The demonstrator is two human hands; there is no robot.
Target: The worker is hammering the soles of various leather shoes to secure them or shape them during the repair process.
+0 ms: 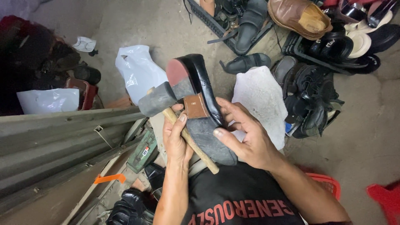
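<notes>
- Gripping a black dress shoe (204, 104) sole-up over the lap, the right hand (246, 139) had its grip closed on the shoe's side, thumb pressed on the grey sole and fingers curled around the black upper.
- The left hand (177, 139) had its grip closed as well, holding a wooden-handled hammer (166, 106) against the shoe; the thumb lay by the brown patch at the shoe's waist.
- The hammer's dark metal head sat just beside the heel, touching or nearly touching it; I could not tell which. Its handle ran down between the two hands toward the lap.
- The shoe's heel carried a red top piece and pointed away from the person, toe end toward the body.
- A white plastic bag (137, 71) lay on the concrete floor (166, 25) beyond the hammer head, and a pale grey sheet (262, 100) lay just right of the shoe.
- Black sandals and shoes (312, 104) were heaped further right, with more in a dark crate (212, 25) at the top.
- Grey planks (62, 137) ran along the left side, and a red basket (327, 183) stood near the right forearm.
</notes>
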